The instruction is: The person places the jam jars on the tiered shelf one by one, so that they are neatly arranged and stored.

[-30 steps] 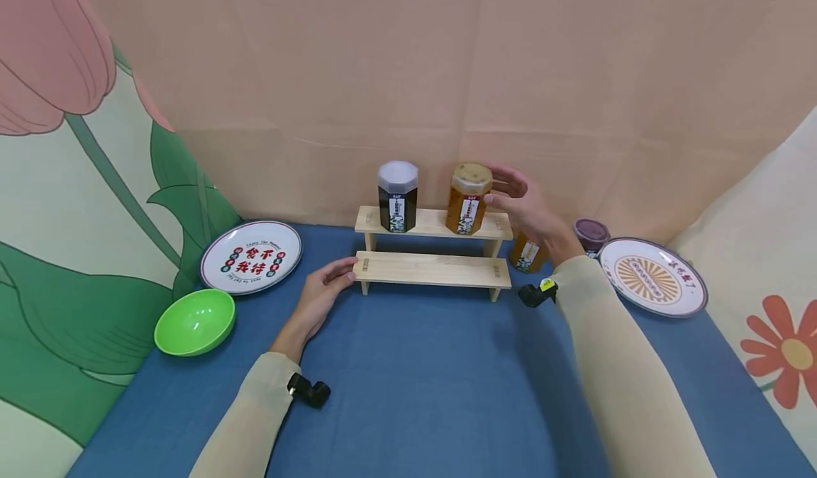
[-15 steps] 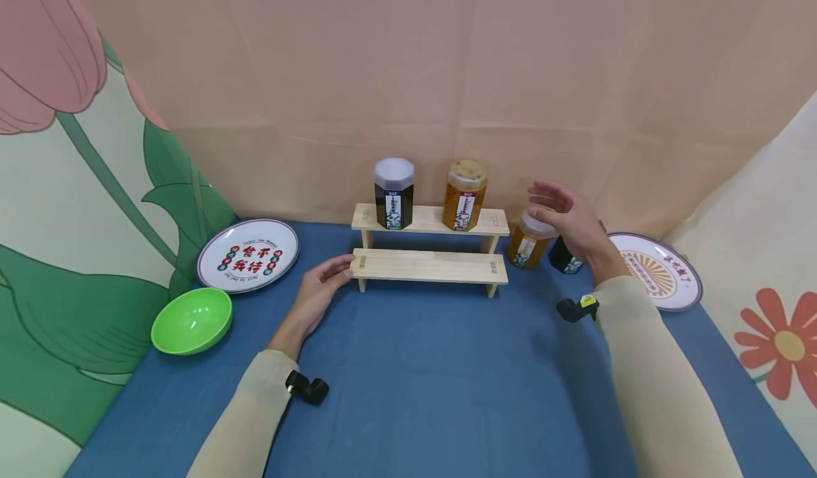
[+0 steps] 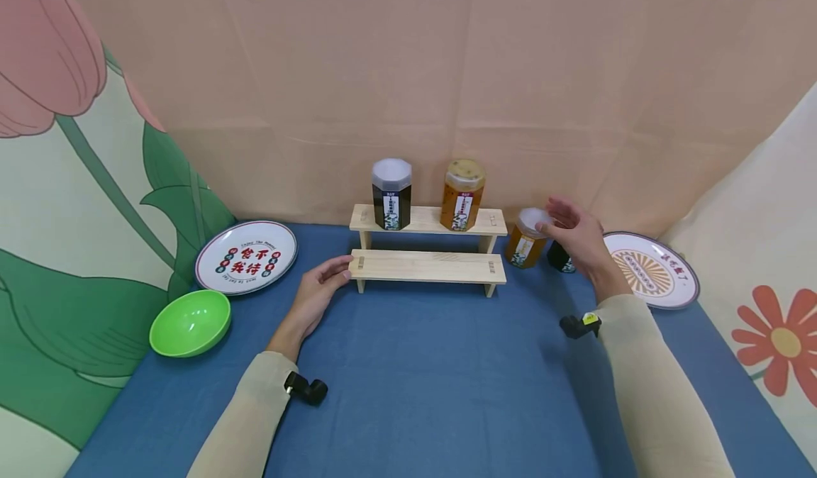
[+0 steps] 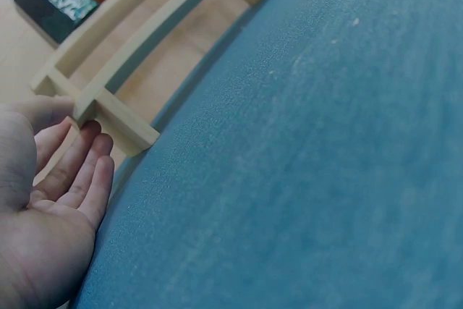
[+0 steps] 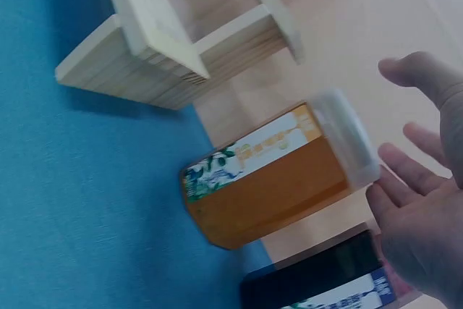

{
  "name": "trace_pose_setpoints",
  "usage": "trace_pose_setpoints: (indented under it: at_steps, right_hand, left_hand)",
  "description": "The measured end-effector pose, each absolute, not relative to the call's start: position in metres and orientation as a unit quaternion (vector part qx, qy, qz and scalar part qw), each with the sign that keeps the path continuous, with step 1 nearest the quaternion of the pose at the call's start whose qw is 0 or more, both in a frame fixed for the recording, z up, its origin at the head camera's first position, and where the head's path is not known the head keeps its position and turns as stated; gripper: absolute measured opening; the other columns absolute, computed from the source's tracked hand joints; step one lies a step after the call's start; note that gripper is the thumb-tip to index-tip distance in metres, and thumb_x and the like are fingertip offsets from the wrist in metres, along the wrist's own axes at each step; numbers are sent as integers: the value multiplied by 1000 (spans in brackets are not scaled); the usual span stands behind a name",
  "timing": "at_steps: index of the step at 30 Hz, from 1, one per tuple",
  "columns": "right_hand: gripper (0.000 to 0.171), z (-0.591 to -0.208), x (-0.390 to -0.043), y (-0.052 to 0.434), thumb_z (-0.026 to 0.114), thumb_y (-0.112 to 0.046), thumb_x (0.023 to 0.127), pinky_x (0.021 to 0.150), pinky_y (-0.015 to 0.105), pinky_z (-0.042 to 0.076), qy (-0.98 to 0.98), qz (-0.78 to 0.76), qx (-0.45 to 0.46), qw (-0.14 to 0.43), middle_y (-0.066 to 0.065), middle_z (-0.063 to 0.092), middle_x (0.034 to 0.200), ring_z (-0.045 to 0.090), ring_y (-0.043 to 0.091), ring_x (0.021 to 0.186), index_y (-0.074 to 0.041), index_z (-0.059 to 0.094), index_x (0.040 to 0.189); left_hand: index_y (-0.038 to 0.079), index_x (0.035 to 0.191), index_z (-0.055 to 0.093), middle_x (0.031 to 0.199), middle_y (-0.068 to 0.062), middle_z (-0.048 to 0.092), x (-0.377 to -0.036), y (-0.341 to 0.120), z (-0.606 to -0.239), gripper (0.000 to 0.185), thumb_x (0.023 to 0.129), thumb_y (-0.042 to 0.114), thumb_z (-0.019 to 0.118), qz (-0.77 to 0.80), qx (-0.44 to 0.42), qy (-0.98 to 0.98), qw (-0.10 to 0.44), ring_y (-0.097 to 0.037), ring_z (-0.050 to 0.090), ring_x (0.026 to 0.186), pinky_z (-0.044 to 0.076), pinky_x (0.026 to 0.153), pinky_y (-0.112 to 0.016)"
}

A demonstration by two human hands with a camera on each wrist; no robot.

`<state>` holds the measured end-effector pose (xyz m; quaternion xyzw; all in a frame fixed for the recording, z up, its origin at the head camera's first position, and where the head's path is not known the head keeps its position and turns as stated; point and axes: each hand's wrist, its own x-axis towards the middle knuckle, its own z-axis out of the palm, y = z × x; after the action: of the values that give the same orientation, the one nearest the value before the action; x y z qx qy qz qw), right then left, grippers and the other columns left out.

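Amber jar (image 5: 271, 177) beside right hand (image 3: 579, 242), contact unclear.

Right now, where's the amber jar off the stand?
In the head view, that amber jar sits right of the wooden stand, by the right hand.

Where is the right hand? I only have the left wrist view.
Observer: The right hand is beside the pale lid of an amber jar; I can't tell whether they touch.
Operator: Is that jar on the stand?
Observer: No, it stands on the blue cloth, to the right of the stand.
Operator: Anything left of the left hand?
Observer: Yes, a green bowl.
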<state>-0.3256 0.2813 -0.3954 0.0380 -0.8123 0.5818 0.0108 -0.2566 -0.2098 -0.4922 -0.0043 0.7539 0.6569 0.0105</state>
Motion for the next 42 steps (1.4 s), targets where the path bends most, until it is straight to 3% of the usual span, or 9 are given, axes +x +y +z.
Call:
trace_pose_setpoints:
  at_steps: [7,10,16,21,30,42]
  right_hand:
    - [81,-407,-326,273,72,-15,97,131,51,22,-812,581,42,24,14,29,169,27,33,156,-9,25,163]
    - [80,-410,-325,270,72,-12,97,129,51,25,-814,578,48,38,16,32,168,30,34,155,-7,27,162]
    - [77,-422,-324,264,75,-12,94,124,58,33,-826,555,55,85,20,41,161,40,40,148,-4,34,159]
    - [79,-431,-326,258,77,-17,94,125,56,33,-832,545,27,102,18,42,161,42,38,146,-8,34,160]
    - [81,-438,-326,254,77,-20,94,123,56,36,-820,563,-2,100,23,45,157,45,38,142,-7,32,161]
    - [80,-444,-331,262,77,-25,95,123,56,36,-811,581,-1,67,17,43,158,42,34,143,-14,34,160]
  left_hand:
    - [16,144,60,143,-10,58,-256,-210,-492,42,104,23,64,657,-6,754,7,-16,57,124,52,100,-18]
    - [16,144,61,143,-10,58,-255,-211,-493,41,104,24,64,657,-5,753,6,-15,57,123,52,98,-16]
    - [15,143,61,143,-10,59,-255,-212,-495,41,103,23,64,659,-1,752,2,-14,58,123,53,98,-16]
    - [16,143,61,144,-10,59,-255,-212,-496,41,103,24,65,658,0,753,5,-14,58,122,53,99,-17]
    - [15,144,60,145,-10,58,-256,-212,-496,42,103,24,65,661,8,750,7,-14,58,123,53,100,-18]
    - [15,144,60,145,-10,58,-256,-211,-494,42,104,23,64,664,11,747,9,-12,59,122,53,100,-18]
